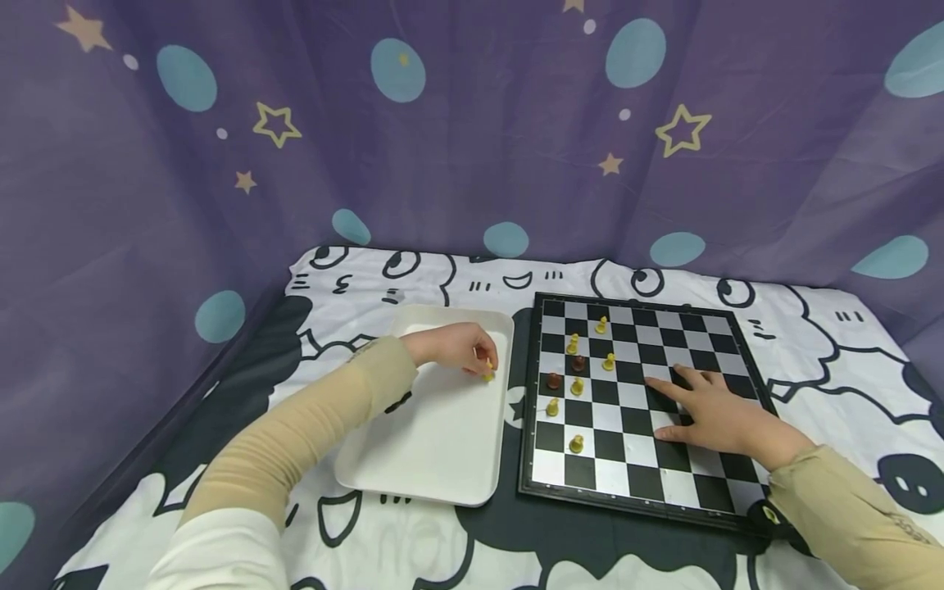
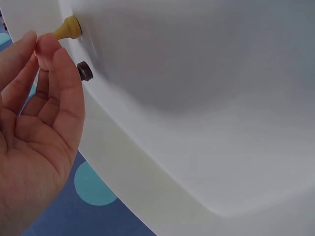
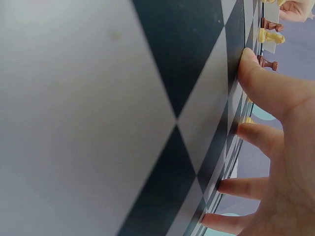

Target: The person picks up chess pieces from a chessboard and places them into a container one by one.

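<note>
Head, left-wrist views share tray

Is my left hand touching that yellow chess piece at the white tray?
Touching. The left wrist view shows the left hand pinching the yellow chess piece by its narrow end, the wider base sticking out.

A yellow chess piece is pinched by the left hand over a white tray; a checkered board lies flat under the right hand.
</note>
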Motion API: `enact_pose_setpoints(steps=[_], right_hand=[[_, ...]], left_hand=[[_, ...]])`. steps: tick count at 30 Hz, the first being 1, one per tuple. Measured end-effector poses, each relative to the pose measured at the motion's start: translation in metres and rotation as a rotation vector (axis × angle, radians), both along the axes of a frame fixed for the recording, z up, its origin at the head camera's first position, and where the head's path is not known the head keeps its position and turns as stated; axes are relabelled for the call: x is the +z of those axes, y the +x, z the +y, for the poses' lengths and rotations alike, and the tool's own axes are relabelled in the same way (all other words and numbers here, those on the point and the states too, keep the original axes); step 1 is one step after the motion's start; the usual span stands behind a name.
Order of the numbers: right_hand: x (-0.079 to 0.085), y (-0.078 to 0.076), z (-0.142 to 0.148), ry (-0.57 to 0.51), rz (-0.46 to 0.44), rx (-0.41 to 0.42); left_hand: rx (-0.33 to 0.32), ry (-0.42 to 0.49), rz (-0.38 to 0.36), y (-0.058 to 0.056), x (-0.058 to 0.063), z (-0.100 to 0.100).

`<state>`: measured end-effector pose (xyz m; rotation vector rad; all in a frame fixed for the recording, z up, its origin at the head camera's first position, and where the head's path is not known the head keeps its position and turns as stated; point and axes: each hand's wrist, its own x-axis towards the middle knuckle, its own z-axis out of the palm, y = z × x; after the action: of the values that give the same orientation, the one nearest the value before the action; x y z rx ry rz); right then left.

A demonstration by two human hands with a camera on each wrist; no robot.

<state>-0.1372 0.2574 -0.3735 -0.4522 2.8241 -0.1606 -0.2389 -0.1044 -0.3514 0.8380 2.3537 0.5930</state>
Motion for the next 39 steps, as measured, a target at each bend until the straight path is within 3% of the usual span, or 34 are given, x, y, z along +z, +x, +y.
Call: enact_pose_setpoints(steps=[8, 24, 39], right_hand=[[-0.001, 0.001, -0.001, -0.002, 0.005, 0.000], [-0.001, 0.000, -0.001, 0.002, 0.009, 0.004], [-0.001, -0.001, 0.000, 0.002, 0.013, 0.009]], left_hand=[[-0.001, -0.004, 0.009, 0.000, 0.001, -0.002], [0.020, 0.012, 0.024, -0.001, 0.018, -0.012], [0.022, 0.066, 0.011, 0.001, 0.037, -0.006]])
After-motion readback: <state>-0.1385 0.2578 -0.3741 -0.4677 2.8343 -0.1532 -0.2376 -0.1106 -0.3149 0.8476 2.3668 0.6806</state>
